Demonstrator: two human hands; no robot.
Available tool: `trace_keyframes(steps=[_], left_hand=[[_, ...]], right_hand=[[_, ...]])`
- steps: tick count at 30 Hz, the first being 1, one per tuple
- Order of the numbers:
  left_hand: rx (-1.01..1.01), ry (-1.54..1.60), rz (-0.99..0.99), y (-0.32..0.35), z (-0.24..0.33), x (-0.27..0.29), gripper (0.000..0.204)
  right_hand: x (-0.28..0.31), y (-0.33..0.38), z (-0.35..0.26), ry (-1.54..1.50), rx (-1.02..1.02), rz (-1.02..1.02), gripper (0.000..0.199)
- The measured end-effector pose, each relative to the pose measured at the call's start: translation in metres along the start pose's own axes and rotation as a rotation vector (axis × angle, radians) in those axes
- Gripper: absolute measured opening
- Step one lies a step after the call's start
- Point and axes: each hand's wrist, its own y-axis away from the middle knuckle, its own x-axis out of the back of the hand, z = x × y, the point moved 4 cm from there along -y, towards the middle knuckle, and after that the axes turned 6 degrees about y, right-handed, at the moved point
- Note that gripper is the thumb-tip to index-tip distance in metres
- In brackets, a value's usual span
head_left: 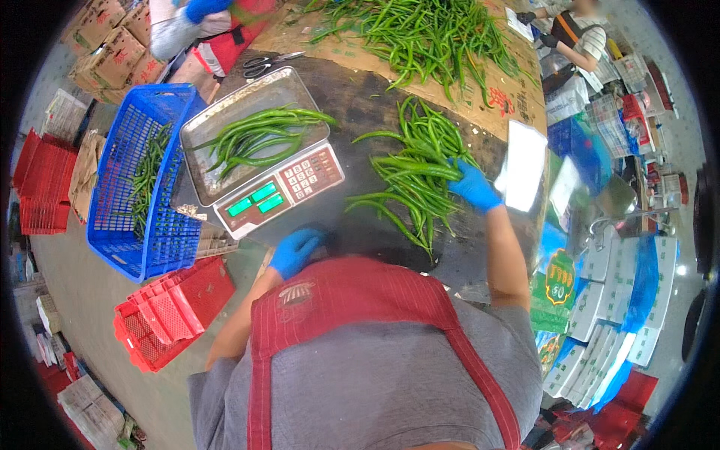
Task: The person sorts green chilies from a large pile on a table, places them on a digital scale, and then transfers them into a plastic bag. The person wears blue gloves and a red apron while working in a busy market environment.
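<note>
Right hand (476,187): right of centre in the frame; your gloved fingers look closed around the ends of several green peppers (409,166), though the fingertips are partly hidden.
Left hand (296,253): below the scale (296,180), at the near table edge; nothing shows in it, but its palm side is hidden, so I cannot tell whether the fingers are clenched.
Table bunch (431,131): centre right, on the dark tabletop (349,90), under and around your grasp; several pods splay toward the bottom, so evening them up should help.
Grip: a snug, light wrap seems best; hard squeezing could snap the slim pods.
Metal pan (300,86): upper left of centre, holding pan peppers (262,139) whose ends overhang its right edge; lay pods well inside, and keep both gloves off for a true reading.
Scissors (259,66): just above the pan; give them clearance.
Large heap (442,37): top centre, on cardboard (525,82).
</note>
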Motion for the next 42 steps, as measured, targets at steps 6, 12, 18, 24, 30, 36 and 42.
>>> trace_keyframes(steps=[6, 12, 18, 24, 30, 36, 42], left_hand=[[0.005, 0.008, 0.029, 0.003, -0.007, 0.000, 0.028], [-0.044, -0.079, 0.006, -0.002, -0.014, 0.002, 0.029], [0.023, 0.009, 0.017, -0.006, -0.019, 0.006, 0.029], [-0.055, -0.092, -0.033, -0.014, -0.010, 0.007, 0.025], [-0.001, -0.036, 0.001, -0.012, -0.009, 0.018, 0.028], [-0.005, 0.042, 0.080, -0.003, -0.007, 0.034, 0.027], [0.044, 0.157, 0.146, -0.006, -0.007, 0.047, 0.026]], right_hand=[[0.036, 0.029, -0.018, -0.372, -0.059, 0.025, 0.049], [0.045, 0.031, -0.036, -0.656, 0.012, 0.091, 0.040], [0.039, 0.025, -0.101, -0.797, 0.055, 0.096, 0.038], [0.017, -0.029, -0.161, -0.734, 0.222, -0.097, 0.043], [-0.010, -0.093, -0.286, -0.350, 0.427, -0.164, 0.048], [-0.094, -0.149, -0.363, 0.466, 0.854, 0.100, 0.060], [-0.136, -0.142, -0.375, 0.569, 0.827, 0.108, 0.081]])
